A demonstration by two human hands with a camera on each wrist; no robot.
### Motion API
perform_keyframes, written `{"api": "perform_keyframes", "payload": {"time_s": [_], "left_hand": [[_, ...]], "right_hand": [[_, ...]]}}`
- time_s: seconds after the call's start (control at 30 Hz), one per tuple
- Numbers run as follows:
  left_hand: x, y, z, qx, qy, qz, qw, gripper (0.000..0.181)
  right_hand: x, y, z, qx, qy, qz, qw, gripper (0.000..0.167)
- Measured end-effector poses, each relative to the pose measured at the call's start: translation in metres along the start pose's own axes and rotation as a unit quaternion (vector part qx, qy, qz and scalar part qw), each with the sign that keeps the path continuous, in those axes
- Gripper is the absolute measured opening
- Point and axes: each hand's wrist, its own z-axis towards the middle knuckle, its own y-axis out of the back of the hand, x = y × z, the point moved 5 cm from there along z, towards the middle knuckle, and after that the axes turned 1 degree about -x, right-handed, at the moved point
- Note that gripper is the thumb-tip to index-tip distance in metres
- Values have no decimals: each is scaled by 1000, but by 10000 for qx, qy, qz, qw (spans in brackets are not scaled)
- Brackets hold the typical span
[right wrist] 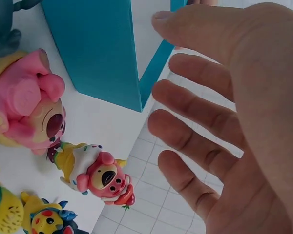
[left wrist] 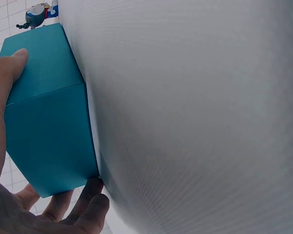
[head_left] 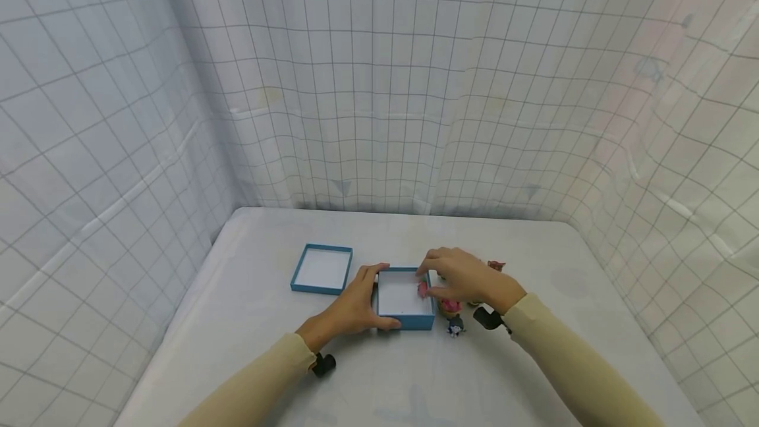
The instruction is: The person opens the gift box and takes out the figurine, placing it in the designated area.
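A blue box (head_left: 405, 323) with a white inside stands open on the table. My left hand (head_left: 356, 305) grips it from the left, thumb along the near wall and fingers at the far side; the left wrist view shows the thumb on the blue box (left wrist: 49, 136). Inside the box, by its right wall, lies a small pink figurine (head_left: 422, 289). Over that wall reaches my right hand (head_left: 465, 275), fingers spread and apart from the thumb. In the right wrist view the right hand (right wrist: 234, 122) shows nothing between its fingers; the figurine inside is hidden there.
A blue-rimmed lid (head_left: 322, 267) lies left of the box. Right of the box are several figurines: a dark one (head_left: 455, 326), a pink bear (right wrist: 29, 102), a bear in yellow and white (right wrist: 97, 170) and a yellow one (right wrist: 44, 219). Gridded white curtains surround the table.
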Motion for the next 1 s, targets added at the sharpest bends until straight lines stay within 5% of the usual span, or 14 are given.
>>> {"api": "perform_keyframes", "payload": {"time_s": [0.3, 0.67, 0.8, 1.0], "left_hand": [[-1, 0, -1, 17, -43, 9, 10000, 124], [-2, 1, -2, -49, -99, -20, 9999, 124], [-4, 1, -2, -50, -122, -7, 9999, 124], [-4, 1, -3, -50, -119, 73, 9999, 124]], "right_hand": [[-2, -11, 18, 629, -282, -213, 9974, 30], [-1, -14, 29, 814, -394, 283, 9955, 27], [2, -16, 31, 786, -160, 544, 9953, 26], [2, -19, 34, 680, -140, 163, 9975, 24]]}}
